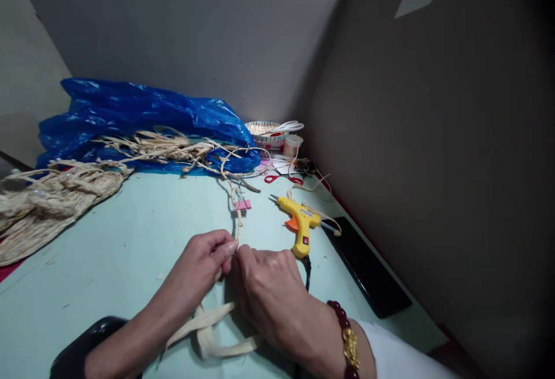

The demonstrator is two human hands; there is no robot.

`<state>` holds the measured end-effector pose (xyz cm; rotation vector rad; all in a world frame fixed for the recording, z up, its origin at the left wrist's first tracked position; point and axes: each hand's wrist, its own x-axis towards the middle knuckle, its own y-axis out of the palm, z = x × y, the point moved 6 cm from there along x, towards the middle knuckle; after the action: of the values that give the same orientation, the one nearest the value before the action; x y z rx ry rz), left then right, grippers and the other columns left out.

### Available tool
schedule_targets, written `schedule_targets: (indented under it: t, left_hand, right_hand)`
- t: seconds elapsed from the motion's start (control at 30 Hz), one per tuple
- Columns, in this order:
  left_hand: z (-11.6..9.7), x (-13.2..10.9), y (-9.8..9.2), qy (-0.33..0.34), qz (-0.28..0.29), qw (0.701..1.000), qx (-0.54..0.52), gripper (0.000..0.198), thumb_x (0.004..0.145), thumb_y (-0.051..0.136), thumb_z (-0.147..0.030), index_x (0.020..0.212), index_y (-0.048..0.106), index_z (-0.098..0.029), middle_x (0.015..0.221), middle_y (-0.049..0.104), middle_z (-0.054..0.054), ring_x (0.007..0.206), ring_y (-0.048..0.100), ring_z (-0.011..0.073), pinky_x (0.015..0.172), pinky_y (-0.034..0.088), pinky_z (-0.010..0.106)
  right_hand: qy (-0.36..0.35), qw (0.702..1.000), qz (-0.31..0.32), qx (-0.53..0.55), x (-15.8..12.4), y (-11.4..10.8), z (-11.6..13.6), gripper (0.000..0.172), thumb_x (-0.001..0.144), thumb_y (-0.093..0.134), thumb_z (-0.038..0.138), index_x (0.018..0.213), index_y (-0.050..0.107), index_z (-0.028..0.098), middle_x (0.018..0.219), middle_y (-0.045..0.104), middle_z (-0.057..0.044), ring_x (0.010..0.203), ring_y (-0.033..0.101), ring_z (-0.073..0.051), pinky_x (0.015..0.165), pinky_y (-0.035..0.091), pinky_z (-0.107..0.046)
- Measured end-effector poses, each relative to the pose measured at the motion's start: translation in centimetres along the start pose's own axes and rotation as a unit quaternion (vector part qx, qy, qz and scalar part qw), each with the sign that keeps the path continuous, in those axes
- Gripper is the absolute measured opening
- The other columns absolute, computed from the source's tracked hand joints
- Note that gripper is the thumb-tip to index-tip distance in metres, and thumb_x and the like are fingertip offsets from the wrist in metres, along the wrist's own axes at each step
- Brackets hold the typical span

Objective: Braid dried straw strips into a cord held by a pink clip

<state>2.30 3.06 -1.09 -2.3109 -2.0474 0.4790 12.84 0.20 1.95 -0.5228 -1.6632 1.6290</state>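
Observation:
My left hand (200, 266) and my right hand (271, 295) meet at the table's near middle, fingers pinched together on a braided raffia strand (238, 225). The braid runs away from me to a pink binder clip (242, 203) that clamps it. Loose flat raffia ends (212, 335) trail out beneath my wrists toward me. A dark red bead bracelet (347, 332) sits on my right wrist. A yellow glue gun (300, 223) lies just right of my right hand, nozzle pointing left and away.
A blue plastic bag (139, 116) with raffia bundles (169, 147) lies at the back. Woven raffia pieces (47, 205) sit at the left. A black phone (368, 269) lies at the right. Red-handled scissors (281, 179), a small basket (264, 132) and a tape roll (292, 143) stand near the wall.

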Motion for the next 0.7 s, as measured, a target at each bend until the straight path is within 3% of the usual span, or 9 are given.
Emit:
schedule_targets:
  t: [0.13, 0.2, 0.27, 0.33, 0.4, 0.5, 0.57, 0.63, 0.7]
  left_hand:
    - [-0.1, -0.1, -0.2, 0.009, -0.017, 1.000, -0.014, 0.020, 0.073, 0.056, -0.033, 0.062, 0.057, -0.017, 0.052, 0.046, -0.005, 0.051, 0.039, 0.0095, 0.050, 0.029, 0.021]
    - [-0.3, -0.1, -0.4, 0.004, -0.022, 0.999, -0.023, 0.018, 0.071, 0.058, -0.032, 0.063, 0.059, -0.016, 0.057, 0.052, -0.003, 0.055, 0.044, 0.0108, 0.052, 0.032, 0.021]
    - [-0.5, -0.1, -0.6, -0.007, -0.016, 0.999, -0.034, 0.018, 0.070, 0.061, -0.033, 0.065, 0.060, -0.015, 0.055, 0.052, -0.004, 0.053, 0.043, 0.0101, 0.050, 0.031, 0.021]
    - [-0.5, 0.0, -0.7, -0.020, -0.003, 0.999, -0.048, 0.021, 0.069, 0.063, -0.035, 0.066, 0.060, -0.015, 0.050, 0.048, -0.005, 0.047, 0.037, 0.0080, 0.046, 0.025, 0.020]
    - [-0.3, 0.1, -0.7, -0.032, 0.016, 0.997, -0.067, 0.022, 0.068, 0.064, -0.035, 0.067, 0.059, -0.014, 0.049, 0.046, -0.006, 0.044, 0.032, 0.0059, 0.044, 0.019, 0.019]
    - [0.1, 0.3, -0.7, -0.040, 0.040, 0.994, -0.098, 0.024, 0.070, 0.065, -0.036, 0.068, 0.057, -0.014, 0.048, 0.044, -0.007, 0.042, 0.027, 0.0041, 0.044, 0.012, 0.020]
    - [0.1, 0.4, -0.6, -0.035, 0.052, 0.992, -0.110, 0.025, 0.071, 0.066, -0.038, 0.070, 0.058, -0.014, 0.049, 0.043, -0.008, 0.042, 0.025, 0.0036, 0.045, 0.010, 0.020]
    - [0.0, 0.4, -0.5, -0.029, 0.056, 0.992, -0.110, 0.026, 0.071, 0.067, -0.039, 0.071, 0.058, -0.014, 0.049, 0.043, -0.008, 0.042, 0.024, 0.0034, 0.045, 0.010, 0.020]
    - [-0.4, 0.3, -0.4, -0.021, 0.053, 0.994, -0.097, 0.027, 0.071, 0.066, -0.040, 0.071, 0.057, -0.014, 0.050, 0.042, -0.008, 0.043, 0.025, 0.0038, 0.045, 0.011, 0.020]
  right_hand:
    - [-0.055, 0.998, 0.032, -0.018, 0.1, -0.1, 0.8, 0.020, 0.075, 0.053, 0.011, 0.095, 0.054, 0.011, 0.075, 0.062, -0.007, 0.056, 0.050, -0.017, 0.048, 0.014, -0.030]
    - [-0.074, 0.996, 0.048, 0.008, 0.4, -0.7, 0.8, 0.017, 0.078, 0.054, 0.017, 0.093, 0.058, 0.011, 0.072, 0.063, -0.006, 0.052, 0.047, -0.015, 0.048, 0.015, -0.030]
    - [-0.073, 0.993, 0.069, 0.061, 0.7, -1.6, 0.1, 0.014, 0.083, 0.054, 0.024, 0.079, 0.061, 0.014, 0.060, 0.059, -0.003, 0.045, 0.039, -0.012, 0.048, 0.016, -0.029]
    - [-0.070, 0.982, 0.103, 0.143, 0.8, -2.7, -1.4, 0.031, 0.087, 0.054, 0.031, 0.061, 0.060, 0.015, 0.049, 0.052, 0.001, 0.043, 0.033, -0.008, 0.049, 0.020, -0.027]
    - [-0.081, 0.949, 0.168, 0.255, 0.6, -3.6, -3.2, 0.036, 0.088, 0.056, 0.038, 0.060, 0.065, 0.016, 0.048, 0.052, 0.003, 0.044, 0.034, -0.006, 0.049, 0.024, -0.023]
    - [-0.037, 0.889, 0.262, 0.374, -0.2, -4.6, -6.9, 0.034, 0.084, 0.059, 0.046, 0.072, 0.073, 0.018, 0.055, 0.059, 0.002, 0.045, 0.040, -0.007, 0.048, 0.028, -0.021]
    - [0.018, 0.883, 0.230, 0.409, -0.1, -5.4, -9.3, 0.036, 0.084, 0.058, 0.046, 0.074, 0.075, 0.016, 0.056, 0.061, 0.000, 0.043, 0.040, -0.007, 0.046, 0.028, -0.022]
    - [0.085, 0.894, 0.110, 0.426, 0.6, -6.0, -10.9, 0.037, 0.085, 0.057, 0.046, 0.077, 0.075, 0.015, 0.058, 0.063, -0.001, 0.044, 0.041, -0.008, 0.046, 0.029, -0.022]
    - [0.120, 0.883, -0.004, 0.454, 1.3, -5.8, -10.9, 0.032, 0.084, 0.059, 0.045, 0.089, 0.074, 0.017, 0.073, 0.068, -0.003, 0.056, 0.052, -0.011, 0.053, 0.037, -0.023]
